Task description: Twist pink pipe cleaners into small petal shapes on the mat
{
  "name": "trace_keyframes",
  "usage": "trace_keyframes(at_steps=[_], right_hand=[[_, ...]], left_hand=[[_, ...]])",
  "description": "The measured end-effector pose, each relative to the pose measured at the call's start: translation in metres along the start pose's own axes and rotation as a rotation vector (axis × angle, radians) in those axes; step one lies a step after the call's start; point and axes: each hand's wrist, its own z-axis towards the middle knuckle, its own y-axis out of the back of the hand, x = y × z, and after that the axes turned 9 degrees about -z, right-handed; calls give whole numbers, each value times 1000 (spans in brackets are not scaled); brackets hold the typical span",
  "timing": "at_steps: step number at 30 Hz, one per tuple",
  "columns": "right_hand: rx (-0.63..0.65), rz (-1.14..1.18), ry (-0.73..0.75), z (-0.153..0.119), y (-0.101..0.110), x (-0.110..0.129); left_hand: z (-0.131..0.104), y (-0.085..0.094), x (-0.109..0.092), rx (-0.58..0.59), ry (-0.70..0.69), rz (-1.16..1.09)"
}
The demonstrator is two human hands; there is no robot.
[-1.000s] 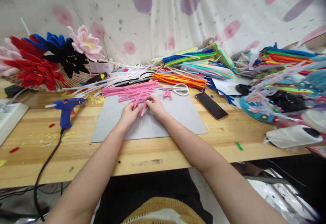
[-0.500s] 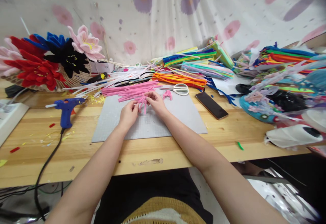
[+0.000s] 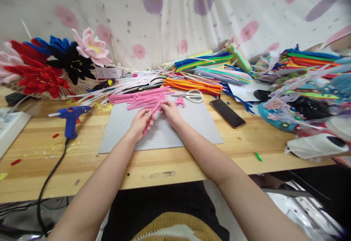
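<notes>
Over the grey mat (image 3: pixel 181 135), my left hand (image 3: pixel 142 121) is closed around several pink pipe cleaners (image 3: pixel 156 109), whose lower ends poke out below its fingers. My right hand (image 3: pixel 169 111) is pinched at the upper right side of the same strips; its fingertips are small, and whether they grip a strip is hard to tell. Behind both hands lies a pile of pink pipe cleaners (image 3: pixel 137 97). A small bent pink piece (image 3: pixel 180 102) rests to the right of my right hand, beside white-handled scissors (image 3: pixel 194 96).
A blue glue gun (image 3: pixel 71 120) with a black cable stands at the left, near fabric flowers (image 3: pixel 41 76). A phone (image 3: pixel 227 113) lies right of the mat. Orange pipe cleaners (image 3: pixel 193 85) and other coloured bundles line the back. A white roll (image 3: pixel 315 146) sits at the right.
The pink strips between my hands now slant, gathered in my left hand, where they hung more loosely before. My left hand has turned, and my right hand has shifted slightly right and down.
</notes>
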Motion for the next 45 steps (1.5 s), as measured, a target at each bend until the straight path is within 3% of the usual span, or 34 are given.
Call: trace_keyframes(at_steps=[7, 14, 19, 24, 30, 38, 45], right_hand=[[-16, 83, -22, 2, 3, -2], [252, 22, 55, -2, 2, -7], [315, 63, 23, -4, 2, -6], [287, 225, -72, -5, 7, 1], [308, 255, -66, -5, 8, 3], [409, 111, -51, -8, 6, 0], [274, -35, 72, -2, 2, 0]], left_hand=[[-1, 2, -3, 77, 60, -43], [-1, 4, -3, 79, 62, -24], [0, 6, -2, 87, 36, -41], [-1, 7, -5, 139, 52, -77], [1, 8, -4, 128, 43, -92], [4, 12, -5, 146, 9, -173], [12, 10, -4, 41, -49, -129]])
